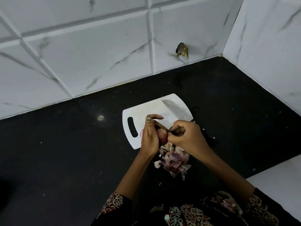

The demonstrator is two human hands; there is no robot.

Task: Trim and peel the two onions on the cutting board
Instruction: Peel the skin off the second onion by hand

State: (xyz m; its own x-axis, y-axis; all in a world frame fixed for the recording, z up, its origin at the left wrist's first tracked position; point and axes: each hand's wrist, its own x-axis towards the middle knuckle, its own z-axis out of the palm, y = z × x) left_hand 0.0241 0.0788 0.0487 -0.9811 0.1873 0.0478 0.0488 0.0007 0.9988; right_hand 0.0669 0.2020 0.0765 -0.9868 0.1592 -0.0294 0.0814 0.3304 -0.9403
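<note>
A red onion [162, 136] is held just above the near edge of the white cutting board [146, 111]. My left hand [149, 134] grips it from the left, fingers curled round it. My right hand [185, 136] pinches at the onion's right side with thumb and fingertips. A pale pink piece of onion [141, 133] peeks out on the board behind my left hand; most of it is hidden. A pile of onion skins [173, 160] lies on the black counter below my hands.
A knife lies on the board's right side, blade [175, 110] pointing away, its dark handle [210, 139] partly under my right wrist. The black counter [65, 144] meets white tiled walls at the back and right. More skins lie in my lap [228, 204].
</note>
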